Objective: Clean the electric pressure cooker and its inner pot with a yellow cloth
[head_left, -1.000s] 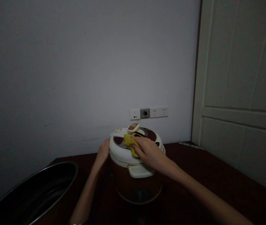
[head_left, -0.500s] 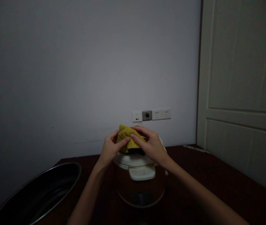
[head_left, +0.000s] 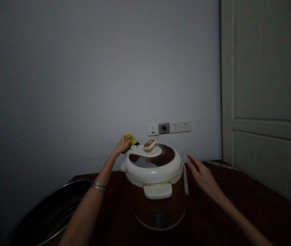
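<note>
A white and brown electric pressure cooker (head_left: 152, 175) stands on the dark red table, its lid closed and the lid knob (head_left: 149, 145) on top. My left hand (head_left: 123, 145) is at the back left of the lid, closed on a yellow cloth (head_left: 130, 138) with a dark underside. Part of the cloth is hidden behind the hand and the lid. To the right of the cooker, my right hand (head_left: 203, 176) is held apart from it with fingers stretched out and nothing in them. A white rice paddle or strip (head_left: 185, 179) hangs at the cooker's right side, close to those fingertips.
A large dark metal basin (head_left: 55, 208) with a shiny rim sits at the left, beneath my left forearm. Wall sockets (head_left: 180, 126) line the wall behind the cooker. A pale door (head_left: 268, 102) borders the right side. A flat strip (head_left: 222, 165) lies near the table's back edge (head_left: 201, 163).
My hands have parted: the left carried the yellow cloth to the lid's back left, and the right let go of it and moved right. The lid top is now uncovered.
</note>
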The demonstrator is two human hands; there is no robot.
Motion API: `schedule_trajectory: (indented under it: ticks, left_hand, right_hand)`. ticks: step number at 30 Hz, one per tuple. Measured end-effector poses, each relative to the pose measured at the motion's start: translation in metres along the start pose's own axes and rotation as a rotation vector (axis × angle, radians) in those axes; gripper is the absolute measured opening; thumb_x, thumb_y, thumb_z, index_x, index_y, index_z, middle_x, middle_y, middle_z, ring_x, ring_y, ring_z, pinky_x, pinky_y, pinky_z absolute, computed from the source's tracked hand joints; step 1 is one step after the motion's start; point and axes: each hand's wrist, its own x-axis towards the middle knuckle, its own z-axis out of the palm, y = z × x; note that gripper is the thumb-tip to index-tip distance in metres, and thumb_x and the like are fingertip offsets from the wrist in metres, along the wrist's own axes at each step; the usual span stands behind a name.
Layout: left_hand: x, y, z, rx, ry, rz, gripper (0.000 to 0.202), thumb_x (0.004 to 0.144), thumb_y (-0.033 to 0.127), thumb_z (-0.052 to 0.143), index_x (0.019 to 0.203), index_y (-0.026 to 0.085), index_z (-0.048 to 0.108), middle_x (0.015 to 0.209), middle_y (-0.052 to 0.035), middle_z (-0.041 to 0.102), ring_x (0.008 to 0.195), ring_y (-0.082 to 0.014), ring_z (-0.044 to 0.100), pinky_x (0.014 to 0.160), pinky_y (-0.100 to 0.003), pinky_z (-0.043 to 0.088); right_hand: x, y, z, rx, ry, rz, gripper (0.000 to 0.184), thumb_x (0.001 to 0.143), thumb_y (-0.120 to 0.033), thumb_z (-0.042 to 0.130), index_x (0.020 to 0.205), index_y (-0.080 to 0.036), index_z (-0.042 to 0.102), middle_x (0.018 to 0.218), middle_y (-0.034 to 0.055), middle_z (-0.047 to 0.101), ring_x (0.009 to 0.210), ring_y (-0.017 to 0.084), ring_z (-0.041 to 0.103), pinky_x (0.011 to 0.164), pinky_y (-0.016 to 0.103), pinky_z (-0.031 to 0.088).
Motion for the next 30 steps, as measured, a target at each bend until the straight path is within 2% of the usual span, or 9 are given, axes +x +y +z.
schedule_trajectory:
  ticks: [2, 5, 10, 14, 18, 21, 23, 26, 30]
  left_hand:
    - [-0.002, -0.009, 0.015, -0.021, -0.108, -0.04, 0.021, 0.069, 0.03, 0.058, 0.081, 0.013, 0.063, 0.079, -0.0061, 0.07, 0.077, -0.0185, 0.063, 0.077, -0.032, 0.05]
    - [-0.009, -0.016, 0.02, -0.039, -0.159, -0.087, 0.025, 0.07, 0.034, 0.056, 0.077, 0.013, 0.066, 0.073, -0.0052, 0.07, 0.072, -0.019, 0.063, 0.075, -0.031, 0.049]
    - [-0.03, -0.021, 0.004, -0.036, -0.073, -0.145, 0.035, 0.075, 0.039, 0.049, 0.086, 0.011, 0.067, 0.087, -0.0101, 0.072, 0.082, -0.0219, 0.064, 0.077, -0.032, 0.049]
    - [-0.063, -0.016, 0.0, -0.029, 0.02, -0.153, 0.042, 0.08, 0.04, 0.044, 0.097, 0.009, 0.065, 0.102, -0.0141, 0.07, 0.096, -0.0252, 0.063, 0.085, -0.035, 0.047]
    - [-0.109, -0.001, 0.011, -0.031, 0.156, -0.017, 0.04, 0.083, 0.037, 0.045, 0.107, 0.011, 0.064, 0.115, -0.0145, 0.066, 0.11, -0.0258, 0.058, 0.097, -0.037, 0.041]
    - [-0.139, 0.012, 0.022, 0.013, 0.179, 0.15, 0.038, 0.084, 0.035, 0.048, 0.114, 0.015, 0.062, 0.122, -0.0123, 0.062, 0.118, -0.0242, 0.053, 0.105, -0.039, 0.035]
    - [-0.15, 0.02, 0.027, 0.062, 0.168, 0.226, 0.037, 0.084, 0.034, 0.049, 0.114, 0.017, 0.062, 0.122, -0.0111, 0.062, 0.12, -0.0236, 0.051, 0.107, -0.04, 0.033]
    - [-0.147, 0.029, 0.031, 0.162, 0.107, 0.316, 0.036, 0.086, 0.03, 0.046, 0.117, 0.018, 0.061, 0.123, -0.0101, 0.061, 0.122, -0.0228, 0.05, 0.108, -0.041, 0.032]
    - [-0.116, 0.037, 0.026, 0.244, -0.088, 0.405, 0.037, 0.089, 0.025, 0.037, 0.117, 0.017, 0.059, 0.125, -0.0091, 0.06, 0.12, -0.0208, 0.05, 0.107, -0.038, 0.033]
  right_hand:
    - [-0.007, 0.012, 0.008, 0.018, -0.097, 0.104, 0.06, 0.083, -0.058, 0.042, 0.124, -0.017, 0.059, 0.131, 0.0147, 0.057, 0.124, 0.029, 0.051, 0.108, 0.048, 0.034]
    - [-0.014, 0.016, 0.019, 0.123, -0.23, 0.093, 0.06, 0.088, -0.061, 0.033, 0.129, -0.023, 0.056, 0.134, 0.0087, 0.056, 0.13, 0.025, 0.044, 0.11, 0.045, 0.033]
    - [-0.017, 0.011, 0.023, 0.185, -0.273, 0.087, 0.065, 0.089, -0.064, 0.029, 0.131, -0.02, 0.053, 0.137, 0.0096, 0.053, 0.135, 0.024, 0.037, 0.112, 0.044, 0.027]
    - [-0.016, 0.01, 0.023, 0.192, -0.287, 0.11, 0.072, 0.087, -0.068, 0.027, 0.134, -0.017, 0.049, 0.142, 0.0113, 0.046, 0.137, 0.022, 0.034, 0.115, 0.042, 0.022]
    - [-0.016, 0.011, 0.026, 0.185, -0.278, 0.13, 0.076, 0.085, -0.071, 0.026, 0.134, -0.016, 0.049, 0.142, 0.012, 0.046, 0.137, 0.023, 0.033, 0.115, 0.042, 0.02]
    - [-0.017, 0.012, 0.027, 0.174, -0.247, 0.161, 0.078, 0.083, -0.073, 0.028, 0.132, -0.017, 0.052, 0.141, 0.0115, 0.047, 0.136, 0.025, 0.034, 0.115, 0.043, 0.021]
    - [-0.017, 0.012, 0.027, 0.199, -0.236, 0.15, 0.075, 0.083, -0.072, 0.031, 0.131, -0.019, 0.054, 0.14, 0.0097, 0.049, 0.136, 0.026, 0.034, 0.114, 0.044, 0.022]
    - [-0.017, 0.012, 0.026, 0.26, -0.239, 0.119, 0.071, 0.083, -0.07, 0.035, 0.127, -0.019, 0.057, 0.137, 0.0087, 0.051, 0.134, 0.026, 0.038, 0.113, 0.044, 0.025]
    - [-0.018, 0.011, 0.026, 0.279, -0.218, 0.128, 0.071, 0.082, -0.07, 0.038, 0.128, -0.019, 0.057, 0.137, 0.0093, 0.052, 0.134, 0.026, 0.038, 0.114, 0.045, 0.023]
